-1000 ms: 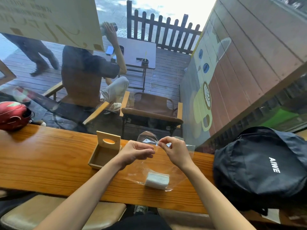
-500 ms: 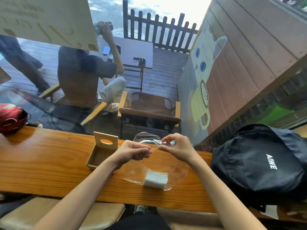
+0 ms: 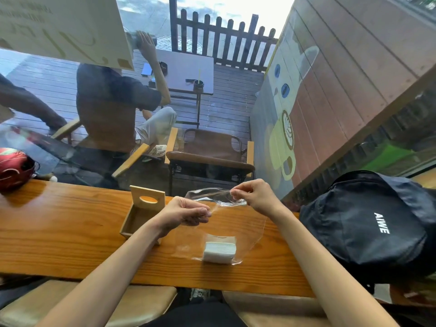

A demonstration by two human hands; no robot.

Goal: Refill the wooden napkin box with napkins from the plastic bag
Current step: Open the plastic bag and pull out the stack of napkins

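A clear plastic bag lies on the wooden counter with a white stack of napkins inside its near end. My left hand pinches one side of the bag's mouth. My right hand pinches the other side and holds it higher, so the mouth gapes between them. The wooden napkin box stands just left of my left hand. Its lid with an oval hole is tipped up at the back, and the inside looks bare.
A black backpack rests on the counter to the right. A red helmet sits at the far left edge. Beyond the window a person sits on a chair at an outdoor table. Padded stools stand below the counter.
My two hands have drawn apart, the right one rising and going right, and the bag's mouth has widened. The napkin stack has stayed put.
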